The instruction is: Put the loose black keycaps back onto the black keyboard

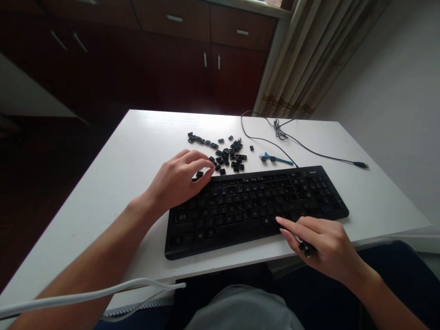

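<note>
A black keyboard (pixel 261 201) lies on a white table (pixel 113 165), with several keycaps gone from it. My left hand (pixel 178 178) rests at the keyboard's upper left corner, fingers curled, fingertips touching a loose black keycap (pixel 199 174). My right hand (pixel 323 245) hovers at the keyboard's front edge near its right side, index finger stretched toward the keys and the other fingers closed on a small black keycap (pixel 307 249). A pile of loose black keycaps (pixel 227 153) lies just behind the keyboard.
A blue keycap puller (pixel 275 159) lies behind the keyboard. The keyboard's black cable (pixel 292 137) loops across the back of the table to a USB plug (pixel 360 164). A white cable (pixel 85 295) runs along the near edge. Dark cabinets and a curtain stand behind.
</note>
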Action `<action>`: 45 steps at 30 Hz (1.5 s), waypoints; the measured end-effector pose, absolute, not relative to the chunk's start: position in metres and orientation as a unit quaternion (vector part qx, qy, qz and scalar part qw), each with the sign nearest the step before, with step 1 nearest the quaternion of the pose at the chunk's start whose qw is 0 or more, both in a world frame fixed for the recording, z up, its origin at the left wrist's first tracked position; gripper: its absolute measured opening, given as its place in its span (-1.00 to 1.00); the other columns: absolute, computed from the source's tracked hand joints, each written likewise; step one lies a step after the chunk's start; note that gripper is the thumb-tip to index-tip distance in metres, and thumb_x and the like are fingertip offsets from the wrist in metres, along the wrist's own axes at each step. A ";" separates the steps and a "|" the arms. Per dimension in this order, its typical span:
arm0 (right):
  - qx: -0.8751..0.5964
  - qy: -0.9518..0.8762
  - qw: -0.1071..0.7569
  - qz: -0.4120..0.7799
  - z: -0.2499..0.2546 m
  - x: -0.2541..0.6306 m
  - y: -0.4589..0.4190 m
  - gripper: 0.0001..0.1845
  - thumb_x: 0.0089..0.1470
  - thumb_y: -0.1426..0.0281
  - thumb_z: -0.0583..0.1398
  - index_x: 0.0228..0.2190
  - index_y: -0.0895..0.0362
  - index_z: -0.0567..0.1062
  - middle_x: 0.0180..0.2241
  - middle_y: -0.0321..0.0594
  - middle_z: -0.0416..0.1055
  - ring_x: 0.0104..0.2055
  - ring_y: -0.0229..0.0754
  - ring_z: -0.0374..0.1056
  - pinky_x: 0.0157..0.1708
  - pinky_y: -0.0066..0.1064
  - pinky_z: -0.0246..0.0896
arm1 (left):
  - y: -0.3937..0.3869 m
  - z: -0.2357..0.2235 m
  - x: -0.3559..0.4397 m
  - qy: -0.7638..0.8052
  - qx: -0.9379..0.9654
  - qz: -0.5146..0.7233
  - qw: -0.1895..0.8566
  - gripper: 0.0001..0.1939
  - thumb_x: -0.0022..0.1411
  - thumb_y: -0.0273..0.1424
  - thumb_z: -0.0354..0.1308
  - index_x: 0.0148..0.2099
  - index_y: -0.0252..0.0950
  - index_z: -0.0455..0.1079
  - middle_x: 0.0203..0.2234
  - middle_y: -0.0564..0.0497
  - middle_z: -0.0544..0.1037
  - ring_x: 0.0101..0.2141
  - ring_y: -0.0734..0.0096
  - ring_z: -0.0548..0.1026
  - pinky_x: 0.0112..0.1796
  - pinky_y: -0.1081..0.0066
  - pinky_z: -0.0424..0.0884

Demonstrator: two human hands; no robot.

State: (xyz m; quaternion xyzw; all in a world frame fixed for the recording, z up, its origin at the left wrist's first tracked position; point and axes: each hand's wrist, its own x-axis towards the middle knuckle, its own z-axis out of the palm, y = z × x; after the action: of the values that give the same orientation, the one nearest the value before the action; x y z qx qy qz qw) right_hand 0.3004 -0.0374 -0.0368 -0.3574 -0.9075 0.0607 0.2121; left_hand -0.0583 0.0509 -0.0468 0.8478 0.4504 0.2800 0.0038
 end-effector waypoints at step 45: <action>-0.422 -0.898 0.108 0.063 -0.030 0.171 0.139 -0.63 0.20 0.10 0.21 -0.07 0.01 0.59 -0.12 -0.15 0.51 -0.23 -0.09 0.46 -0.34 -0.32 0.31 | 0.065 -0.052 -0.111 0.520 0.824 0.227 0.020 -0.67 0.41 -0.13 0.04 -0.05 -0.21 0.51 -0.09 -0.10 0.53 -0.08 0.18 0.46 -0.21 0.17 0.53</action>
State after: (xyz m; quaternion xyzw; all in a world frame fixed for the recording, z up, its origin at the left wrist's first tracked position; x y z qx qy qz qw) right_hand 0.1713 0.1391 -0.0302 -0.4224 -0.8978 0.0632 0.1077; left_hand -0.1107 0.0649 -0.0523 0.8235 0.5196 0.2267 0.0202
